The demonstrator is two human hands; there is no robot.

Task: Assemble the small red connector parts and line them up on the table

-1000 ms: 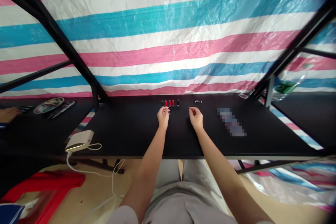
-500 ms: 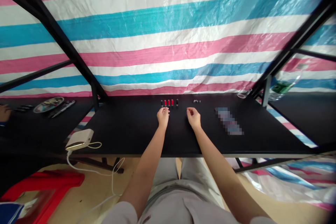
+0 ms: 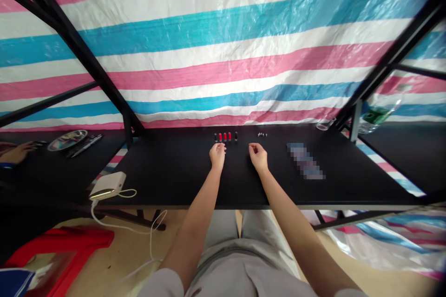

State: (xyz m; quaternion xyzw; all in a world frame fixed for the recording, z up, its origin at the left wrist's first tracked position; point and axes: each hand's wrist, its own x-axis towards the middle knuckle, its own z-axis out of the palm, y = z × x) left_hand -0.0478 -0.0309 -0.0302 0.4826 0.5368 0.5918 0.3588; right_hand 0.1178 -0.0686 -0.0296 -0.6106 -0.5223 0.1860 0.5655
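Note:
My left hand (image 3: 218,154) rests on the black table with its fingers curled in. Just beyond it stands a short row of small capped pieces: black ones at both ends, such as the black piece (image 3: 236,136), and red pieces (image 3: 225,137) between them. My right hand (image 3: 258,156) lies to the right, thumb and fingers drawn together in a loose curl. Behind that hand is a group of tiny shiny metallic pieces (image 3: 262,135), too small to name. Whatever either hand may hold is hidden by the fingers.
A blurred-out flat item (image 3: 306,161) lies right of my right hand. On the left stands a white box-shaped device (image 3: 108,184) with a cable. Farther left are an oval dish (image 3: 67,140), pens (image 3: 84,145) and another person's hand (image 3: 19,152). A plastic bottle (image 3: 376,116) is far right.
My hands have kept their pose and place. At the far left, the other person's hand has come farther into view, reaching toward the dark pens there. The view has shifted very slightly.

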